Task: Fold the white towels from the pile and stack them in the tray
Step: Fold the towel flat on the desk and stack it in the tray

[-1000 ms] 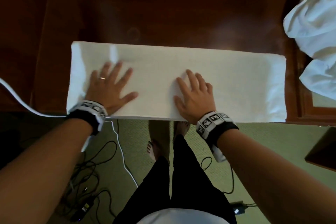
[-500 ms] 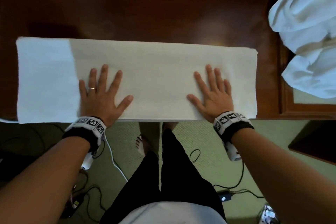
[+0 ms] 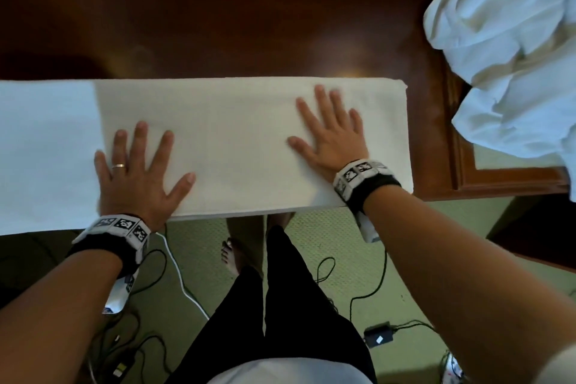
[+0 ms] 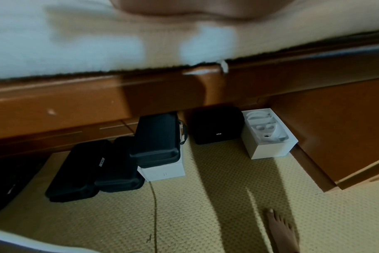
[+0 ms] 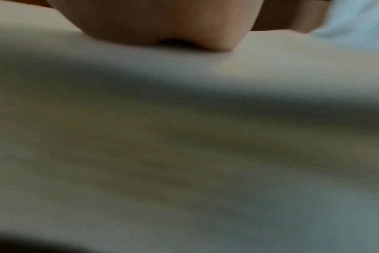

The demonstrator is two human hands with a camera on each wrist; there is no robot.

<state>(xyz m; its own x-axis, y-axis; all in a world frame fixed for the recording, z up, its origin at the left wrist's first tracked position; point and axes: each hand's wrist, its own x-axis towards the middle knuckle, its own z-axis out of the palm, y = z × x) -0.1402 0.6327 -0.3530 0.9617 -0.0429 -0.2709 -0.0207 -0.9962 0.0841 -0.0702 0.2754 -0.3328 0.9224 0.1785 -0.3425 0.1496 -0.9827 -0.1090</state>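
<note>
- Looking down from the head view, the white towel (image 3: 237, 146) lies as a long folded band along the near edge of the desk (image 3: 249, 25); its left end runs out of the picture.
- It looks soft, light and limp, so it should crease readily and slide on polished wood; I judge the short right end, taken at both corners, the best place to lift for the next fold.
- The left hand (image 3: 137, 174) lies flat on it, fingers spread and straight, gripping nothing.
- The right hand (image 3: 333, 134) lies flat likewise near the right end, palm down, holding nothing.
- The pile (image 3: 511, 50) of loose towels sits well to the right, in or over a wooden frame that may be the tray.
- From the left wrist view, the towel's edge (image 4: 97, 51) sits at the desk's front lip; the fingers are hidden.
- From the right wrist view, only blurred cloth (image 5: 184, 137) under the heel of the hand shows.
</note>
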